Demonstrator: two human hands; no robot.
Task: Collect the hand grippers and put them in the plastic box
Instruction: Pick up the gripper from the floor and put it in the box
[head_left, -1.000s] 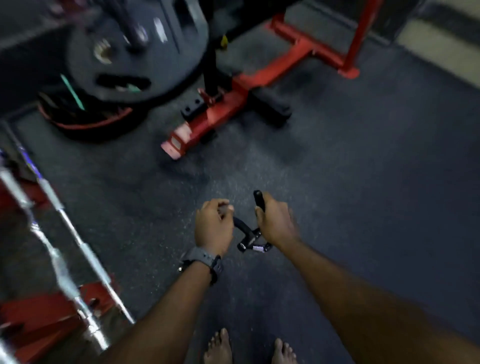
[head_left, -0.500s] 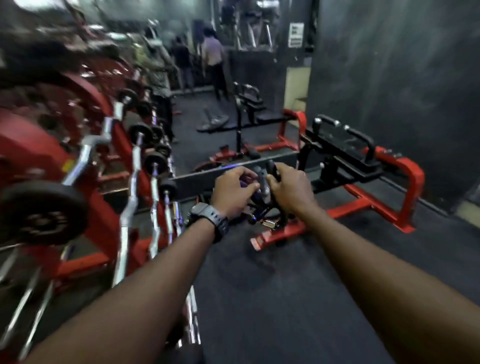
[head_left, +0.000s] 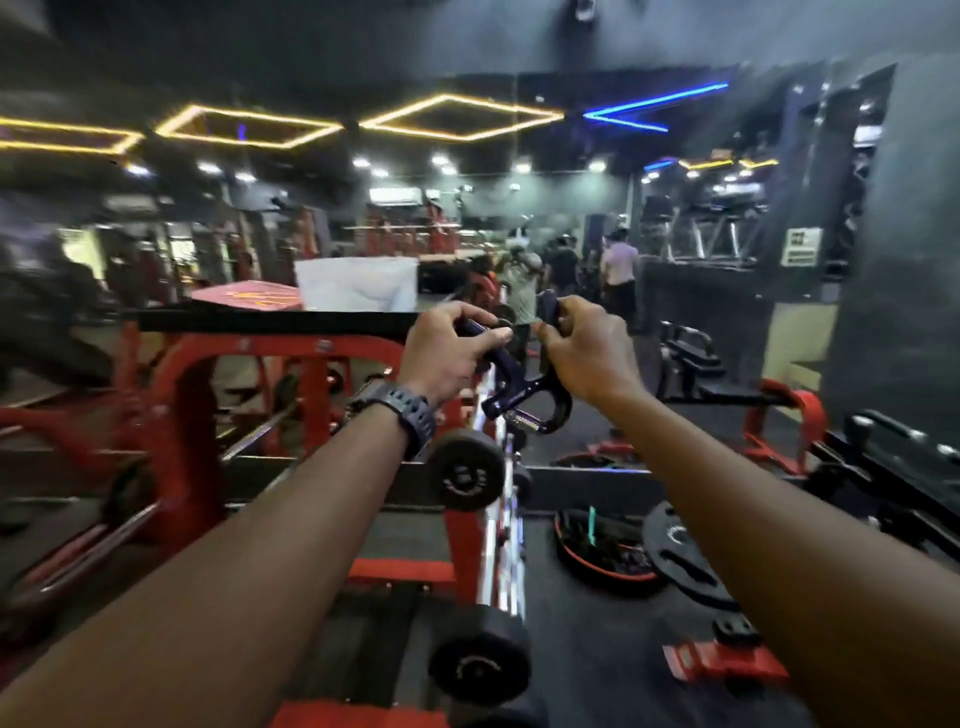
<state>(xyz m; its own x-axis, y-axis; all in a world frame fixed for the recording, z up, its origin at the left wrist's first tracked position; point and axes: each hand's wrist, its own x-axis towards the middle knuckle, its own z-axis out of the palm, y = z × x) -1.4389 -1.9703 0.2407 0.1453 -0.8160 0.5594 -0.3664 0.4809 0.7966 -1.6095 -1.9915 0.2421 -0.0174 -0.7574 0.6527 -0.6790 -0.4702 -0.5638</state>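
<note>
**Figure: Hand gripper held at chest height, gym floor beyond**

From my remote station I read the scene as follows. The red steel equipment frame (head_left: 176, 395) fills the left half, its black padded top (head_left: 270, 319) carrying a translucent white plastic box (head_left: 358, 283) beside a flat red board (head_left: 247, 296). Below the arms, chrome barbells with round black end weights (head_left: 467, 475) stand in a rack, and a black weight plate (head_left: 680, 561) lies on the dark floor to the right. Both forearms reach forward. The left hand (head_left: 447, 353), with a dark digital wristwatch (head_left: 400, 410) on its wrist, has its fingers curled closed around one handle of the dark blue-black hand gripper (head_left: 519, 389). The right hand (head_left: 587, 348) pinches the other handle, fingers and thumb closed on it. The gripper hangs between the two hands, its coiled end lowest, in the air and nearer the camera than the box. Motion blur softens the finer detail.
</note>
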